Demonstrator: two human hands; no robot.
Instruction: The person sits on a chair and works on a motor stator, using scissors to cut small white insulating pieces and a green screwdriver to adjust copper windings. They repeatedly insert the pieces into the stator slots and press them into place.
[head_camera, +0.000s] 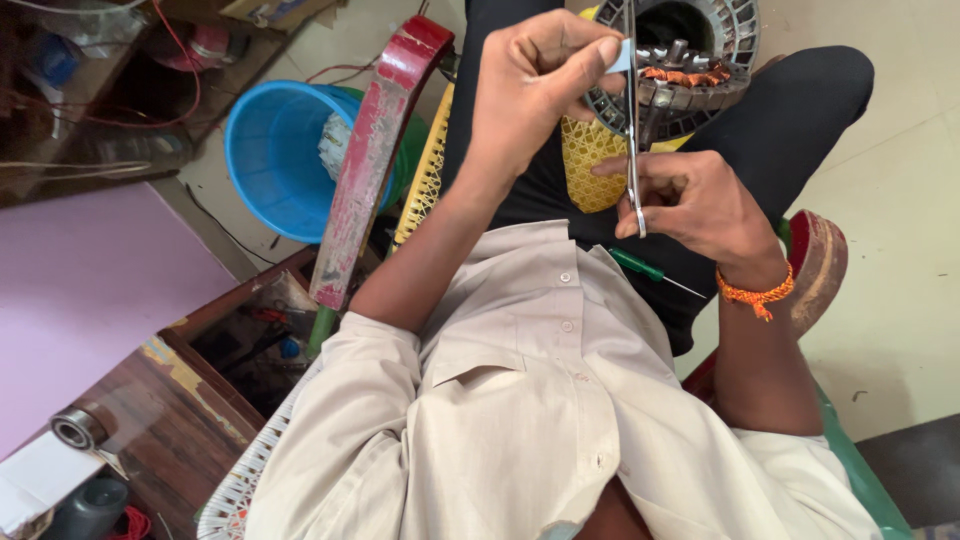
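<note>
left hand (535, 85) grip pinched on small pale strip (620, 57) | right hand (695, 200) grip closed on scissors (633, 140) | motor stator (680, 70) on lap, copper winding only partly fitted

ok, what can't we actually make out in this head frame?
- Motor stator, head view: its upper part is cut off by the top edge.
- Scissors: blade tips run out of frame; handles hidden inside the right hand.
- Pale strip at the left hand: mostly covered by fingers, material unclear.
- Green screwdriver: handle partly under the shirt.
</note>
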